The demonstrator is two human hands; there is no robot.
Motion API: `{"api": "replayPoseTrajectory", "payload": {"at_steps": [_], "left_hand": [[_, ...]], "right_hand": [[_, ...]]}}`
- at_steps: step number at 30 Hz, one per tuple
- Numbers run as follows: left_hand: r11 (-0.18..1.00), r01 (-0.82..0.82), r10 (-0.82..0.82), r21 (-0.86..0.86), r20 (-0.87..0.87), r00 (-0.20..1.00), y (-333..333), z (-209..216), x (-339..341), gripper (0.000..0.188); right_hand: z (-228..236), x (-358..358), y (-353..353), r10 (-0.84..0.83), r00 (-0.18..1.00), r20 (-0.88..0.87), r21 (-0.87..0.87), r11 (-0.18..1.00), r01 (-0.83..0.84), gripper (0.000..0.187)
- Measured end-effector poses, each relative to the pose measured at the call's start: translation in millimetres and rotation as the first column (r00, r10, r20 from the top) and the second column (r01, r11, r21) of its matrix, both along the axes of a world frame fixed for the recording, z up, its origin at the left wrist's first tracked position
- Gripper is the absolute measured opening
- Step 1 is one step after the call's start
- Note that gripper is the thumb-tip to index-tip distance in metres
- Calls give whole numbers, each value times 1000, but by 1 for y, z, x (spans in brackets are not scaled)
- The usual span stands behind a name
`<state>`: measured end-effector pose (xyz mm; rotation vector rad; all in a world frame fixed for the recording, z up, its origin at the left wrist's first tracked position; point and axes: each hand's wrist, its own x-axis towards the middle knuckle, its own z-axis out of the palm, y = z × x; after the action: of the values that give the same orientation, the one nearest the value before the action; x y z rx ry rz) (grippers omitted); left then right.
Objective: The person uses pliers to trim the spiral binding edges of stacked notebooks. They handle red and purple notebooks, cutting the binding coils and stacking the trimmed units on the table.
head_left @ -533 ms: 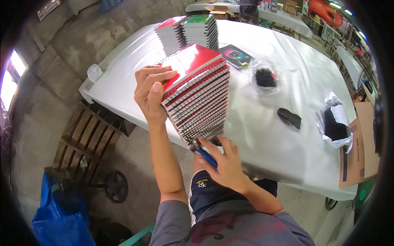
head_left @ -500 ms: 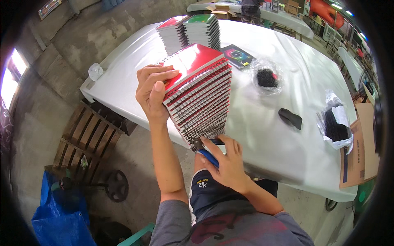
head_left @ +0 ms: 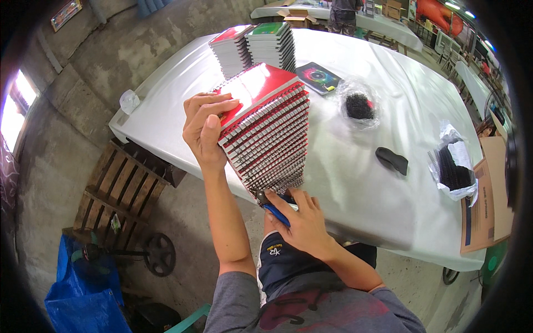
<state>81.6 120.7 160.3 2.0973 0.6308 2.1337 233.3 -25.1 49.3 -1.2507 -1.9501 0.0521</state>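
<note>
A tall stack of red spiral-bound notebooks [head_left: 272, 133] stands at the near edge of the table, its coil spines facing me. My left hand [head_left: 210, 129] grips the upper left corner of the stack, thumb on the spine side and fingers over the red cover. Low on the stack, my right hand [head_left: 302, 219] is closed round blue-handled pliers [head_left: 276, 212]. Their dark metal jaws are at the lower left end of the coils; whether they bite on a wire is too small to tell.
Behind stand two more notebook stacks, one red-topped [head_left: 230, 53] and one green-topped [head_left: 272, 50]. On the white-covered table [head_left: 355, 194] lie a dark notebook [head_left: 317, 76], a plastic bag of black coils [head_left: 360, 105], a black strap-like piece [head_left: 392, 161] and another bag [head_left: 455, 169]. A cardboard box [head_left: 488, 194] sits right.
The pliers and my right hand have shifted slightly left along the bottom of the stack. My left hand keeps its hold, and the view has moved a little.
</note>
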Motion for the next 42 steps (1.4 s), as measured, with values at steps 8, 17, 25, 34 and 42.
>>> {"api": "replayPoseTrajectory", "payload": {"at_steps": [8,17,25,34,42], "left_hand": [[1000,-6,6,5,8,1000,0,-1,2,43],[999,-43,43,13,-5,999,0,0,3,47],[999,-45,45,26,-10,999,0,0,1,46],[1000,-9,9,22,1,1000,2,-1,3,44],[1000,-18,18,13,2,1000,2,-1,-1,42]], "right_hand": [[-2,8,7,-93,517,-851,-503,431,-749,48],[-4,5,-5,-42,999,20,38,998,41,56],[-8,-3,-4,21,999,-31,-57,998,-23,54],[-8,1,-5,105,930,-352,-267,941,-208,49],[-10,2,-9,-72,996,45,-17,997,73,55]]}}
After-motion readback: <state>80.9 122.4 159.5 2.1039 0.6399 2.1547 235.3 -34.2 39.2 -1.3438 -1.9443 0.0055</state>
